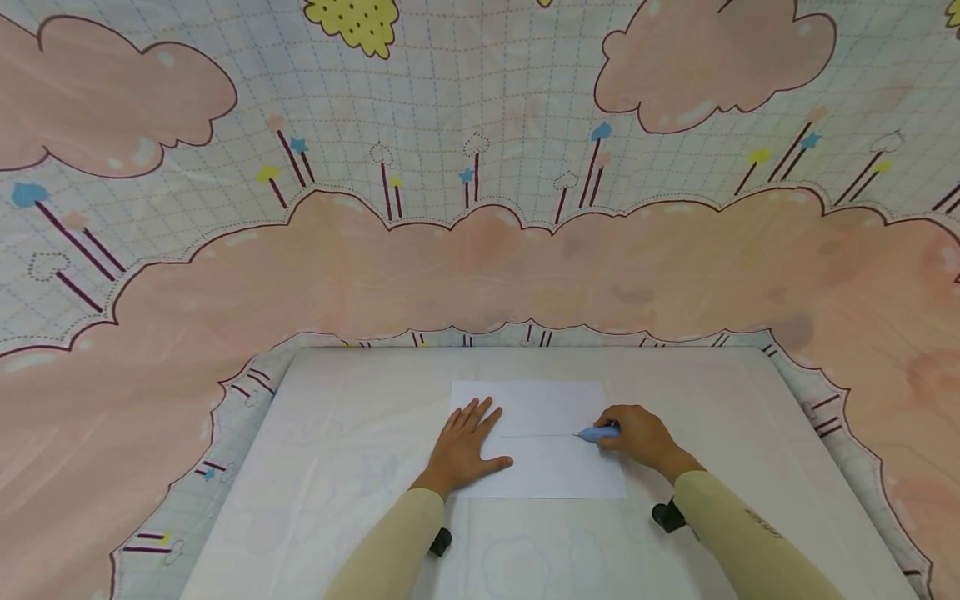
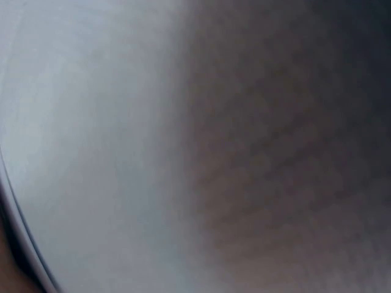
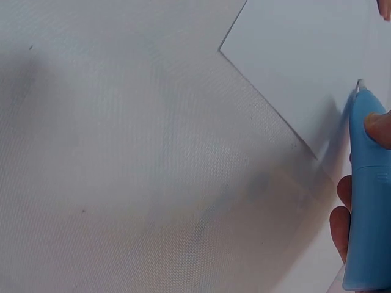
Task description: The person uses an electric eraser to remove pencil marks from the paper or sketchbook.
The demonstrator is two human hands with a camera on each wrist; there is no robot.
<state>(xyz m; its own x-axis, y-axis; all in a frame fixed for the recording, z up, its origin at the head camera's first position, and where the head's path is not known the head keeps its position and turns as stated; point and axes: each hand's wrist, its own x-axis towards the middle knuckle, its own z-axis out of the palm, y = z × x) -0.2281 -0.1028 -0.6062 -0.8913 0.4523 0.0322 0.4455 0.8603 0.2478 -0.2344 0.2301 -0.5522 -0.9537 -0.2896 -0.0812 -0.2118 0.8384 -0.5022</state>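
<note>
A cloud-patterned cloth spreads beyond the far edge and both sides of a white-covered table. Beige sleeves reach in from the near side. A white sheet of paper lies on the table between them. The left hand rests on the sheet's left part — fingers apart, thumb pointing right. The right hand, at the sheet's right, has its fingers clamped on a blue pen-shaped tool — metal tip leftward, over the paper, at the right end of a faint line.
</note>
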